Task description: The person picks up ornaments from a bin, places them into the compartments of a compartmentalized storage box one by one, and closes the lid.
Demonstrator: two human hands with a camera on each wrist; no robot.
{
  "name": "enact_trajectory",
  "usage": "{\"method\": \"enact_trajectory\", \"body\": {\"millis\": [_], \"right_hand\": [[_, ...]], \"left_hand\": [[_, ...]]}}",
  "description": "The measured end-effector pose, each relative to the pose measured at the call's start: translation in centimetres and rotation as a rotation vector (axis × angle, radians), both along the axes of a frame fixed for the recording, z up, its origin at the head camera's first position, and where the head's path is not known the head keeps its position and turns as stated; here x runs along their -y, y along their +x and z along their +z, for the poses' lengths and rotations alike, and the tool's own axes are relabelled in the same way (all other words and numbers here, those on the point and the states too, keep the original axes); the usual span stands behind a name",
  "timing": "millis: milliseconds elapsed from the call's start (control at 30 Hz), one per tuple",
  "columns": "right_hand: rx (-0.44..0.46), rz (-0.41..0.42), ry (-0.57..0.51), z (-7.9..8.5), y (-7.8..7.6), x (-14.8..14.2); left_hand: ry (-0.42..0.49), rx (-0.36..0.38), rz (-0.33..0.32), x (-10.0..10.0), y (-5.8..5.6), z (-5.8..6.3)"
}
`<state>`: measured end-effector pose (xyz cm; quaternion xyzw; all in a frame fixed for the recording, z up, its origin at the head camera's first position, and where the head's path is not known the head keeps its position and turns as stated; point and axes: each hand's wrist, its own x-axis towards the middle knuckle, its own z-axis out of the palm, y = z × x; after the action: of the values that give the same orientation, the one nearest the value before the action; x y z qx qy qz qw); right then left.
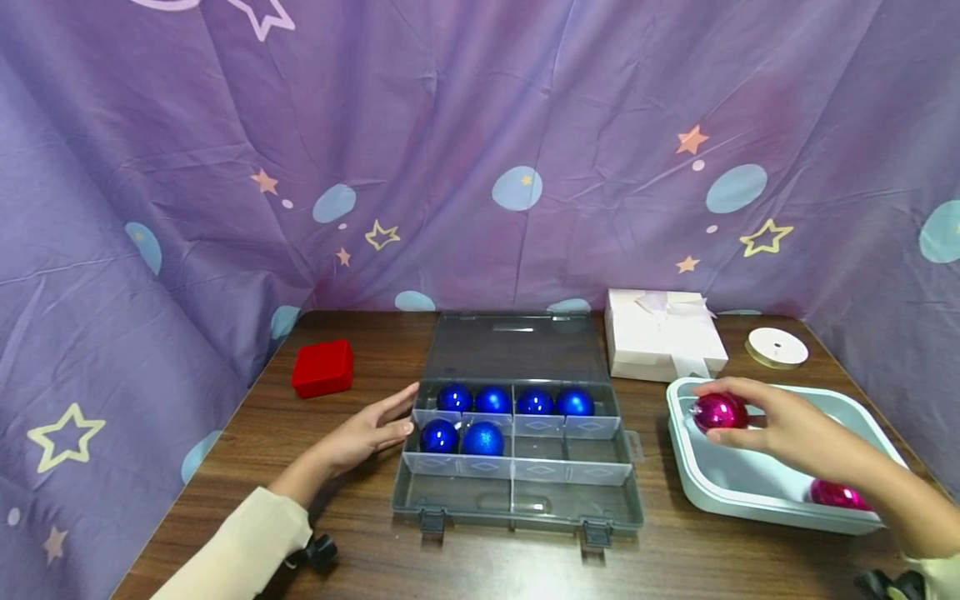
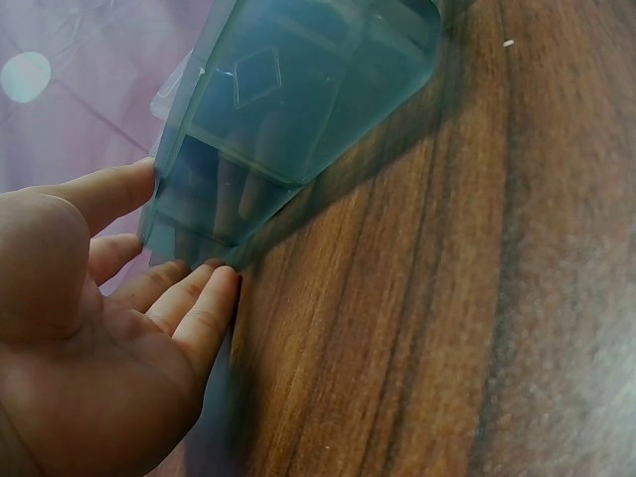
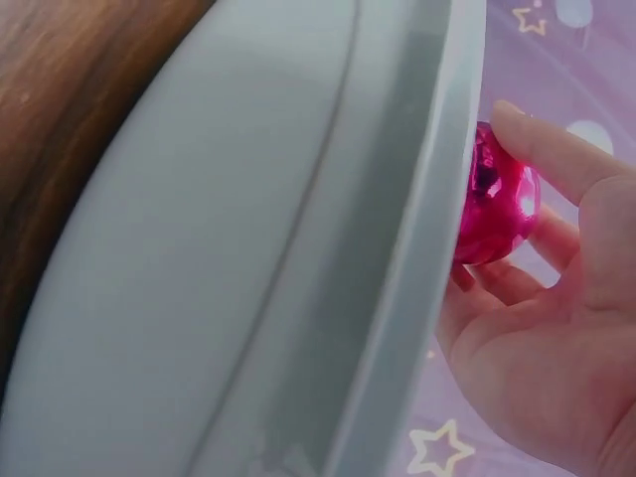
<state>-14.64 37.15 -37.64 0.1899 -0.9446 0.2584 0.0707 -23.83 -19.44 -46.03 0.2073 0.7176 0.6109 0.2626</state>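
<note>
Facing a purple curtain (image 1: pixel 450 125), the box (image 1: pixel 562 503) touching the relaxed left hand (image 1: pixel 366 432) holds six blue balls (image 1: pixel 483 439), other slots (image 1: pixel 540 449) bare, while the right hand (image 1: pixel 787 417) grips a pink ball (image 1: pixel 722 412), a second ball (image 1: pixel 838 494) left in the tub (image 1: pixel 772 475) beneath.

We see a shiny magenta ball (image 1: pixel 718 412) pinched between the thumb and fingers of the right hand (image 1: pixel 783 425), held at the left end of a pale, round-cornered tray (image 1: pixel 765 471). A second magenta ball (image 1: pixel 836 493) lies at the tray's front right, partly hidden from us by the forearm. To the left we find a smoky, see-through divided case (image 1: pixel 570 496) flat on the table, its lid (image 1: pixel 517 350) folded back, the left hand (image 1: pixel 366 435) touching its left side. We count six blue balls (image 1: pixel 483 438) inside: four along the back row, two in the middle row's left half, one glittery.
</note>
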Motion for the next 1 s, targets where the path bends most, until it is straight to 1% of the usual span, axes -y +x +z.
{"method": "enact_trajectory", "body": {"millis": [167,500,600,867,1000], "right_hand": [[-0.002,0.038,-0.005,0.4,-0.4,1.0],[0.055,0.137,-0.104,1.1,-1.3,3.7],[0.067,0.173,-0.113,1.2,-1.6,4.6],[0.091,0.232,-0.134,1.1,-2.5,8.0],[0.157,0.257,-0.173,0.8,-2.9,9.7]], "left_hand": [[0.005,0.002,0.001,0.0,0.0,0.0],[0.010,-0.006,-0.002,0.0,0.0,0.0],[0.012,-0.005,-0.002,0.0,0.0,0.0],[0.009,0.005,-0.001,0.0,0.0,0.2],[0.005,0.007,-0.002,-0.1,0.0,0.2]]}}
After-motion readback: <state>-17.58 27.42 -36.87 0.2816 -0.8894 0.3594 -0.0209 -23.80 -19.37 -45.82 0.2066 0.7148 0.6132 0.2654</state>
